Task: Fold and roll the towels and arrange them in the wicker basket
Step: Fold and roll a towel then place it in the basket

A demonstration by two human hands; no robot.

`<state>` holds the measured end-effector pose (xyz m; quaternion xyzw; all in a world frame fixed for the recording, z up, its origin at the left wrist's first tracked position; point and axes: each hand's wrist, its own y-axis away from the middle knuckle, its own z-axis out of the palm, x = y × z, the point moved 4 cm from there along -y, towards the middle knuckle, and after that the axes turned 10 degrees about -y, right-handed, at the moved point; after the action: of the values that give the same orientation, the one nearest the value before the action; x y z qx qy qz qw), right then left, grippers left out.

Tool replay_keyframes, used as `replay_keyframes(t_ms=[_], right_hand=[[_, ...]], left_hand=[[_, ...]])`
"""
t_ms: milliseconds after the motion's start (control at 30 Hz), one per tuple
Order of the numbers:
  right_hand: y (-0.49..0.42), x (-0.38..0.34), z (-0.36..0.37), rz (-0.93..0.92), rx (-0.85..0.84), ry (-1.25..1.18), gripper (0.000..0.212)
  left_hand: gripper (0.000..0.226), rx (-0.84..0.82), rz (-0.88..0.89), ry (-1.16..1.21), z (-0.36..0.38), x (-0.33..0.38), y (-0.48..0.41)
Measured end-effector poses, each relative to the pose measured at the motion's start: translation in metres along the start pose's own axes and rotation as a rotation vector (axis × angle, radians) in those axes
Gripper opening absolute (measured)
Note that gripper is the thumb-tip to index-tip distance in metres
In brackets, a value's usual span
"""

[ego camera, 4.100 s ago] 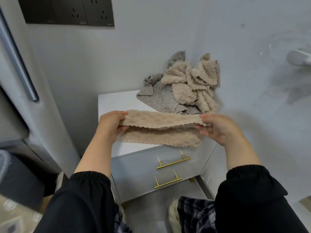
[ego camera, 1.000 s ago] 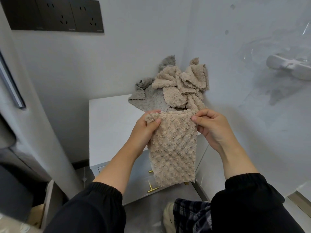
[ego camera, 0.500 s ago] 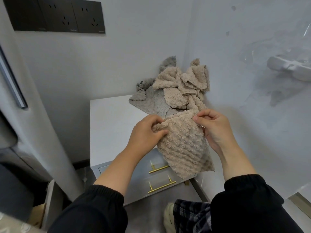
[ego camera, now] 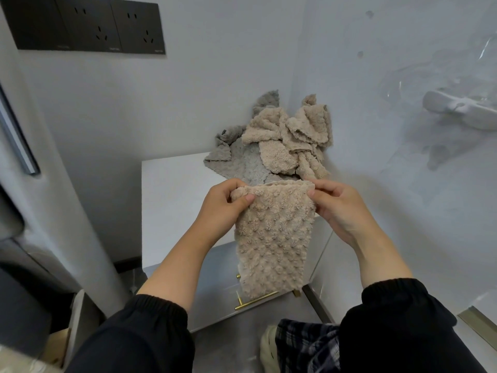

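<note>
inspector: fingers?
assistant: left hand (ego camera: 223, 208) pinches the upper left corner of the beige towel (ego camera: 274, 238), thumb in front. right hand (ego camera: 341, 208) pinches the upper right corner, fingers (ego camera: 321, 187) curled over the edge.
inspector: where is the towel?
assistant: held up between both hands, folded into a narrow strip. it hangs down in front of the table (ego camera: 172, 200) and its drawers.
inspector: surroundings?
assistant: a pile of loose towels (ego camera: 285, 141), beige over grey, lies in the far right corner of the table against the walls. a brass drawer handle (ego camera: 255, 301) shows below the hanging end. black sleeves (ego camera: 139, 332) cover both forearms. dark sockets (ego camera: 88, 25) sit on the wall, upper left.
</note>
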<state>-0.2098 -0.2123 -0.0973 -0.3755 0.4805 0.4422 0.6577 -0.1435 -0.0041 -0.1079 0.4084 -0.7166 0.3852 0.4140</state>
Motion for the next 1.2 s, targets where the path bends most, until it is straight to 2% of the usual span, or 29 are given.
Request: replay_keyframes(t_ms=[167, 300, 367, 467, 500, 533, 667, 833, 900, 967, 1033, 1067, 1200], right_hand=[[-0.002, 0.003, 0.001, 0.008, -0.018, 0.045, 0.005], [-0.003, 0.008, 0.004, 0.071, -0.057, -0.072, 0.014], [-0.003, 0.011, 0.006, 0.115, -0.137, -0.135, 0.014], [0.0, 0.015, 0.013, 0.171, -0.299, -0.086, 0.068], [0.0, 0.016, 0.013, 0.172, -0.317, -0.063, 0.075], [0.0, 0.017, 0.013, 0.16, -0.31, -0.045, 0.071], [0.0, 0.009, 0.012, 0.059, -0.192, 0.067, 0.032], [0.003, 0.003, 0.014, -0.062, -0.116, 0.214, 0.008], [0.001, 0.003, 0.012, -0.12, -0.078, 0.255, 0.024], [0.001, 0.003, 0.012, -0.144, -0.055, 0.25, 0.053], [-0.001, 0.005, 0.011, -0.157, -0.03, 0.254, 0.088], [-0.003, 0.007, 0.01, -0.156, -0.026, 0.26, 0.094], [-0.003, 0.011, 0.012, -0.14, -0.034, 0.3, 0.075]], left_hand=[[0.022, -0.025, -0.011, 0.05, 0.001, 0.001, 0.002], [0.022, 0.011, -0.019, 0.114, 0.001, 0.001, 0.001], [0.022, 0.046, -0.029, 0.131, 0.002, 0.0, 0.0], [0.021, 0.069, -0.034, 0.13, 0.004, 0.0, 0.0], [0.021, 0.073, -0.032, 0.123, 0.004, 0.001, 0.0], [0.021, 0.077, -0.031, 0.111, 0.004, 0.0, 0.0], [0.024, 0.112, -0.012, 0.089, 0.001, 0.002, 0.0], [0.022, 0.234, 0.003, 0.12, -0.004, 0.004, 0.0], [0.023, 0.198, -0.032, 0.272, -0.004, 0.001, -0.001], [0.031, 0.036, -0.144, 0.419, 0.001, -0.004, -0.001], [0.03, -0.156, -0.24, 0.386, 0.01, -0.007, 0.002], [0.025, -0.196, -0.253, 0.32, 0.013, -0.009, 0.004], [0.009, -0.073, -0.264, 0.216, 0.003, -0.011, 0.0]])
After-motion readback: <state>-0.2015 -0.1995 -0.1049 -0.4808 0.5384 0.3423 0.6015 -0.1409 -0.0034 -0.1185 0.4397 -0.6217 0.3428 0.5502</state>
